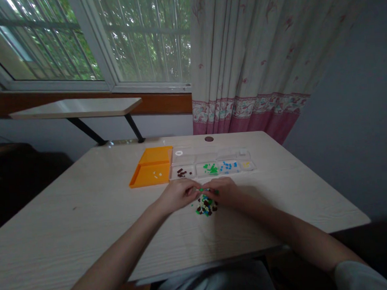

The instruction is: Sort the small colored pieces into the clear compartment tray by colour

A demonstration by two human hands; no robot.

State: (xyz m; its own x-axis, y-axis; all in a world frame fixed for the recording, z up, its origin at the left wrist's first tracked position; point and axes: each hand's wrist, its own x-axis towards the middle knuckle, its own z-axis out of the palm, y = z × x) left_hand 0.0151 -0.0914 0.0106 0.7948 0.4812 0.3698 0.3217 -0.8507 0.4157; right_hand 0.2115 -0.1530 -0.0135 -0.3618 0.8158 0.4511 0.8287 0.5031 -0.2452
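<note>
Both hands meet above a pile of small mixed pieces (pixel 206 207) in brown, green, white and blue. My left hand (pixel 179 192) is closed, thumb and finger pinched at a small green piece (pixel 201 189). From the other side my right hand (pixel 224 191) is closed too, its fingertips at the same green piece. More green shows under the right fingers, partly hidden. Just beyond the hands, clear compartments hold brown pieces (pixel 182 173), green pieces (pixel 210 168), blue pieces (pixel 229 166) and yellow pieces (pixel 246 164). The pieces are too small to tell their exact kind.
An open orange box (pixel 145 175) with several whitish bits lies left of the clear boxes (pixel 199 170). A raised shelf (pixel 78 108) stands at the table's back left. The light wooden table (pixel 87 215) has a round dark hole cover (pixel 209 139) near its far edge.
</note>
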